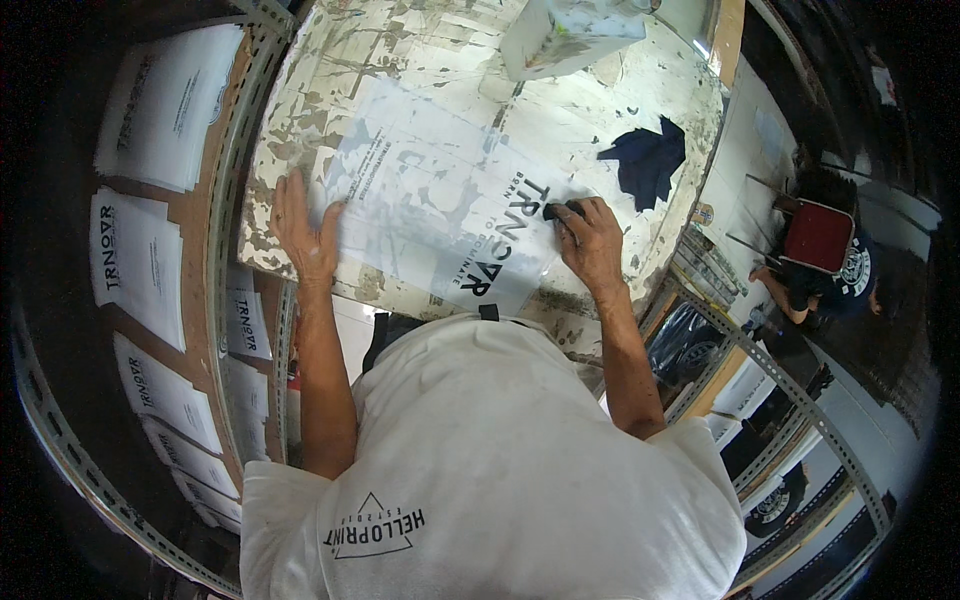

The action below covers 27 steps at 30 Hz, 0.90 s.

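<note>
A translucent plastic sheet or bag (440, 150) with black printed lettering lies flat and slanted on a worn, paint-flaked table (420, 50). My left hand (303, 230) rests at the sheet's left edge, fingers stretched and thumb apart, holding nothing. At the right edge, beside the large lettering, my right hand (595, 245) is closed on a small dark wad of rag (563, 210) pressed to the sheet. Part of the wad is hidden under my fingers. A dark navy cloth (648, 165) lies crumpled on the table farther right, apart from my hand.
A whitish translucent container (570, 38) stands at the table's far side. Shelves on the left hold stacks of printed white sheets (135, 265). A metal rack (790, 395) with packages is at the lower right. Another person (845, 270) sits beyond, near a red-seated chair (820, 237).
</note>
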### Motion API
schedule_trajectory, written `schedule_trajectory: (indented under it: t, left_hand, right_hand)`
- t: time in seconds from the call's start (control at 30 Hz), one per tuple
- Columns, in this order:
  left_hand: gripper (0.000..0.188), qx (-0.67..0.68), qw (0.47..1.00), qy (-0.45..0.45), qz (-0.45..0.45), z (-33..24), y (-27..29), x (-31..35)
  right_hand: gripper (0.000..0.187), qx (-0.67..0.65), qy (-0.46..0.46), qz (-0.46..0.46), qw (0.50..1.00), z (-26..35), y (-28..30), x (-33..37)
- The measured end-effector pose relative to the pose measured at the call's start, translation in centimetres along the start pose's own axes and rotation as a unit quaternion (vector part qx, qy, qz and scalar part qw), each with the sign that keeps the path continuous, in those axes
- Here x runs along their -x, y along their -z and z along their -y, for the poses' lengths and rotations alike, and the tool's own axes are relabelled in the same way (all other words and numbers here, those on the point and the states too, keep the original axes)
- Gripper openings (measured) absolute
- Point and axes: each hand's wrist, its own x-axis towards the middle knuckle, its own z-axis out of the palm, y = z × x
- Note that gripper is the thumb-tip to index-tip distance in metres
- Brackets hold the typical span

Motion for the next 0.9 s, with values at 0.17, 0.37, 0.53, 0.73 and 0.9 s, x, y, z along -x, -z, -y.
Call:
schedule_trajectory:
  t: [0.17,0.37,0.53,0.73,0.9]
  left_hand:
    - [0.079,-0.045,0.998,-0.035,0.019,0.0,0.0,0.0]
    - [0.064,0.035,0.999,-0.021,-0.029,-0.7,0.6,-1.1]
    - [0.045,0.129,0.974,-0.183,0.046,-10.0,0.6,-4.9]
    - [0.072,0.229,0.905,-0.227,0.278,-18.2,-5.2,-4.9]
    - [0.087,0.21,0.896,-0.226,0.318,-19.3,-7.5,-3.6]
  right_hand:
    - [0.037,-0.021,0.018,-0.013,1.0,0.1,0.2,-0.5]
    - [0.035,-0.018,-0.002,-0.007,1.0,0.6,0.4,-0.2]
    - [0.033,-0.021,-0.011,-0.028,0.999,0.7,0.4,0.2]
    - [0.032,-0.028,-0.025,-0.047,0.998,0.8,0.6,-0.3]
    - [0.034,-0.038,-0.031,-0.038,0.998,0.9,0.1,0.0]
